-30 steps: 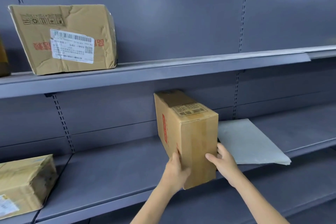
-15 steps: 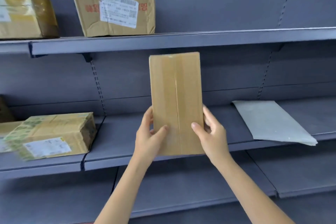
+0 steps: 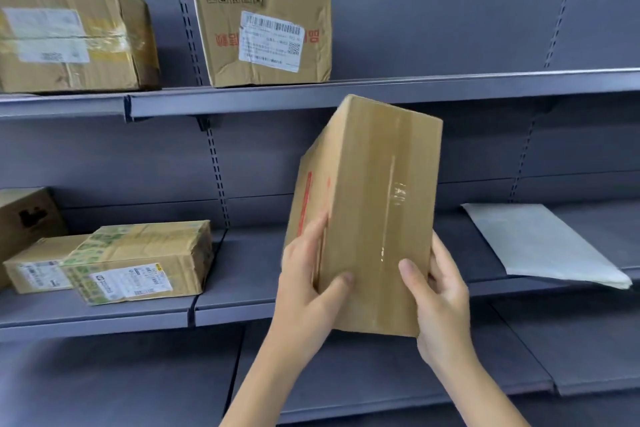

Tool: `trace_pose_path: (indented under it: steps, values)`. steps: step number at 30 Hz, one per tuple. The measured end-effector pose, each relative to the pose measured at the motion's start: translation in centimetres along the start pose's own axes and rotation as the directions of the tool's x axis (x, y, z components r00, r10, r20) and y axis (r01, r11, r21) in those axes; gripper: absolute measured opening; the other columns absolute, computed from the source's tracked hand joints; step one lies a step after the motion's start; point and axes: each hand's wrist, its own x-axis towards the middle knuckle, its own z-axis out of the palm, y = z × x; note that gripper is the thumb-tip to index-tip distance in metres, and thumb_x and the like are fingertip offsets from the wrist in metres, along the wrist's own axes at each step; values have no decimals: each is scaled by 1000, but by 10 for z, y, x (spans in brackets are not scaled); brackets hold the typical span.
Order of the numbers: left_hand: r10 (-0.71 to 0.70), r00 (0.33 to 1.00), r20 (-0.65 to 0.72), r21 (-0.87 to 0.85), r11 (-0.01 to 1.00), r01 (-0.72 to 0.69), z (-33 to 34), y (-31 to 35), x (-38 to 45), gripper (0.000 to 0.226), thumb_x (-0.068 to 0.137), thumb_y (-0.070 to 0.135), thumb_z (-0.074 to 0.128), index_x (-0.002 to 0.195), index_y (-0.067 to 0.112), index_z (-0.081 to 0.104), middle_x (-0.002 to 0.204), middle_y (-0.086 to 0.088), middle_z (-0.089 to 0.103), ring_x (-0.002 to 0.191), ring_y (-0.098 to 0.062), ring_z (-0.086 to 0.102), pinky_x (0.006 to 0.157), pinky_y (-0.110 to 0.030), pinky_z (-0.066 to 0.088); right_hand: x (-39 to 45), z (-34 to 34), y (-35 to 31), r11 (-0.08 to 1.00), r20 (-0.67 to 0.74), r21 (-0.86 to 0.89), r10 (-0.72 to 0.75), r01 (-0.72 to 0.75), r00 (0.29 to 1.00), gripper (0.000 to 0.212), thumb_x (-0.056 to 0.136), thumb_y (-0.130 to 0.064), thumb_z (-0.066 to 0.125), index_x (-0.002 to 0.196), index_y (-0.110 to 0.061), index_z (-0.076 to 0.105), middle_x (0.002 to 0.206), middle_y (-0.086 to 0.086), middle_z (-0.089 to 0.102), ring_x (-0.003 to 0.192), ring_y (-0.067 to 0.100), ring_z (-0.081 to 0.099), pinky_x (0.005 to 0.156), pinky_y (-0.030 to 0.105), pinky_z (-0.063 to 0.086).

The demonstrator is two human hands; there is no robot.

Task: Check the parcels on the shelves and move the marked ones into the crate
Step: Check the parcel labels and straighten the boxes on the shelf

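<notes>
Two hands held one tall cardboard parcel (image 3: 367, 215) in the air, clear of the shelving, in front of the middle shelf (image 3: 242, 302). The left hand (image 3: 308, 284) clasped the lower left edge, fingers up the side with the red stripe, thumb across the taped front. The right hand (image 3: 440, 298) gripped the lower right corner, thumb on the front, fingers wrapped behind. Both forearms rose from the bottom of the view. The parcel stood tilted, its top leaning left.

Parcels counted on the shelves: two cardboard boxes on the upper shelf (image 3: 415, 88), one taped box (image 3: 72, 33) at left and one dented box (image 3: 263, 26) with a white barcode label beside it. Three boxes on the middle shelf at left: a green-taped box (image 3: 142, 260), a smaller box (image 3: 38, 269) touching it, a dark-printed box (image 3: 24, 215) behind. One flat grey mailer bag (image 3: 543, 246) lay at right, overhanging the shelf's front edge.
</notes>
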Motion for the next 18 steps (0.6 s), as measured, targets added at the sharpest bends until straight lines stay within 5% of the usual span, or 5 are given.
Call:
trace_pose_path:
  steps: [2, 6, 11, 14, 18]
  values:
    - [100, 992, 74, 138, 984, -110, 6, 11, -3, 67, 70, 33, 52, 132, 50, 33, 136, 38, 32, 132, 5, 24, 102, -10, 24, -6, -5, 8, 986, -49, 138, 104, -96, 993, 67, 62, -43, 78, 123, -25, 56, 118, 0, 66, 110, 19, 62, 92, 38, 51]
    - [157, 929, 335, 485, 816, -313, 22, 7, 10, 66, 72, 46, 36, 136, 33, 42, 151, 15, 25, 137, -10, 22, 109, -27, 24, -14, -15, 34, 893, -119, 337, 354, -297, 928, 38, 84, -27, 57, 119, -14, 60, 117, 14, 65, 108, 33, 62, 93, 54, 47]
    - [-5, 845, 535, 659, 629, -413, 44, -10, 30, 65, 79, 41, 41, 142, 25, 33, 154, 3, 25, 139, -23, 24, 109, -35, 27, -23, -17, 58, 770, -228, 494, 563, -405, 794, 73, 55, -41, 81, 118, -10, 60, 115, 19, 65, 105, 35, 62, 89, 48, 49]
    - [-55, 804, 592, 656, 613, -440, 51, -21, 33, 77, 80, 63, 38, 146, 28, 20, 155, 4, 21, 142, -20, 19, 113, -36, 20, -18, -35, 69, 734, -245, 536, 609, -418, 754, 40, 88, -24, 55, 121, -3, 56, 116, 23, 62, 101, 34, 61, 76, 41, 51]
    - [-77, 854, 515, 701, 611, -367, 31, -48, 39, 109, 54, 93, 18, 145, 34, 18, 153, 8, 25, 142, -18, 18, 115, -39, 14, -5, -55, 62, 772, -284, 508, 569, -382, 772, 29, 92, -17, 49, 116, -1, 54, 90, 14, 70, 83, 27, 65, 70, 36, 53]
